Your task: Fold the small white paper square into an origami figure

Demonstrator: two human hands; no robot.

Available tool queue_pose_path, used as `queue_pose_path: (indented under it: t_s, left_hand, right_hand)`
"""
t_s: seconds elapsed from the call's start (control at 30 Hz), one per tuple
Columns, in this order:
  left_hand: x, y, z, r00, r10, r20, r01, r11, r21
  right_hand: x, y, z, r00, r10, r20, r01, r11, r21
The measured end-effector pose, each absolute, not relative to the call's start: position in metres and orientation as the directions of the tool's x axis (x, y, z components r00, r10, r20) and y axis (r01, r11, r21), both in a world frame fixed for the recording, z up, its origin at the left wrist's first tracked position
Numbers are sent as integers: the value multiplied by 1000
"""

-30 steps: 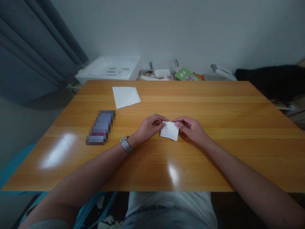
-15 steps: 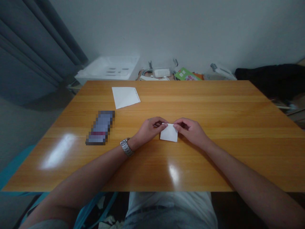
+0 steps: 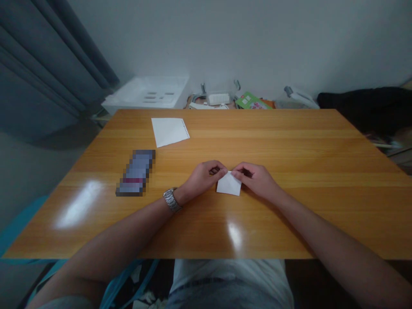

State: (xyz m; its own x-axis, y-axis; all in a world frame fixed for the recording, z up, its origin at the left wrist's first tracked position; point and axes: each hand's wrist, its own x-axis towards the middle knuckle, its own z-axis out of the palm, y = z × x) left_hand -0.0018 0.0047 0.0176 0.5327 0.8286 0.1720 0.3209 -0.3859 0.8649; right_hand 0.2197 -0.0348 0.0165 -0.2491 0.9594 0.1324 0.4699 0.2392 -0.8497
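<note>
1. Left hand (image 3: 203, 176), nearly closed, pinches the small paper (image 3: 228, 186) at its eleven o'clock edge.
2. Right hand (image 3: 261, 179), also nearly closed, pinches it at one o'clock.
3. It sits between them over the surface (image 3: 289, 148), a larger sheet (image 3: 170, 131) at ten o'clock.

A plain blue-gray wall (image 3: 225, 43) spans the back of the room, and a gray curtain (image 3: 48, 64) hangs in slanting folds at the left. A glossy wooden table (image 3: 305, 150), its grain running crosswise, fills the middle. Its varnish throws back two pale reflections: a long slanting one (image 3: 79, 204) at the left and a smaller one (image 3: 234, 234) near the front edge. Beyond the far edge, a shallow white tray (image 3: 128, 93) stands at the left, a green printed item (image 3: 251, 101) lies near the middle, and dark cloth (image 3: 363, 105) is heaped at the right. The light is dim and cool.
</note>
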Motion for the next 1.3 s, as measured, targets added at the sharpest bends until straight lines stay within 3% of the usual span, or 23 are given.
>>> queue_pose_path:
  t_s: [0.43,0.7,1.1,1.3]
  left_hand:
    - [-1,2,15,540,817,203,333,-428,840]
    - [0,3,17,481,866,138,269,-295,917]
    - [-3,7,17,439,884,162,238,-288,928]
    - [-3,11,13,430,891,147,224,-263,938]
  right_hand:
    - [215,-37,22,-264,956,132,482,249,-840]
    - [218,-33,18,-228,960,161,488,256,-834]
    - [228,-30,16,-177,980,96,526,177,-832]
    - [231,-28,15,-220,975,11,397,100,-913]
